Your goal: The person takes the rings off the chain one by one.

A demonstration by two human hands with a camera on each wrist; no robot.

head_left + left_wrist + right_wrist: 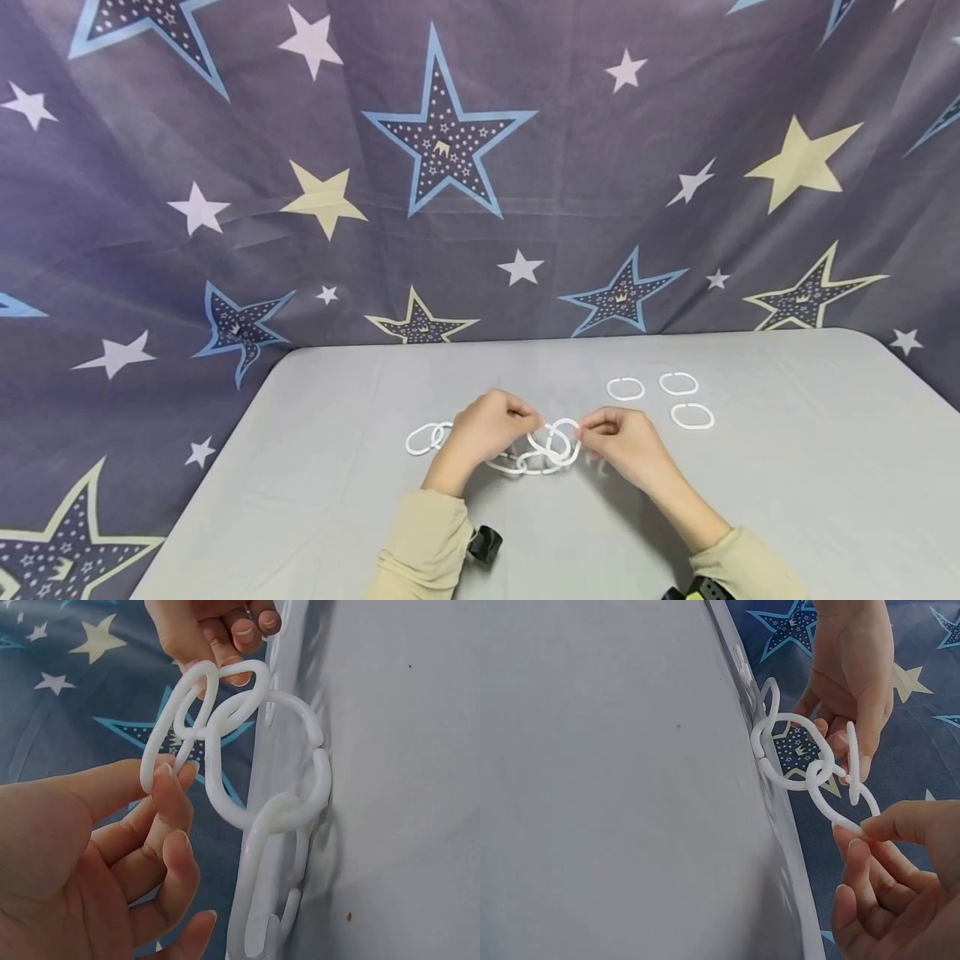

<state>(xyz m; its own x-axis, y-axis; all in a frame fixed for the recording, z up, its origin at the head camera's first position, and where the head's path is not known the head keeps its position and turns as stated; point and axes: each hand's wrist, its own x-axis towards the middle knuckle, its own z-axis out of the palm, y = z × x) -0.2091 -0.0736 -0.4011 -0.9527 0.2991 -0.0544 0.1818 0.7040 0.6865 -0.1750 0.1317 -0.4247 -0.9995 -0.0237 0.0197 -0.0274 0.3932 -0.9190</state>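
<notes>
My left hand [487, 427] pinches a white oval plastic chain link [154, 742] between thumb and fingertips. Facing it, my right hand [632, 443] pinches another white link [829, 804] by its edge. These two links cross each other between the hands; whether they are hooked together I cannot tell for sure. From the right hand's link hangs a further link [213, 774], part of a white chain [540, 472] that runs down to the table and leftward. Its far end link [417, 440] shows beyond the left hand, which hides the middle of the chain.
Three loose white links, a left one [626, 389], an upper right one [678, 383] and a lower right one [692, 417], lie behind the right hand. A grey cloth covers the table [300, 500]. Behind it hangs a star-patterned curtain [525, 208].
</notes>
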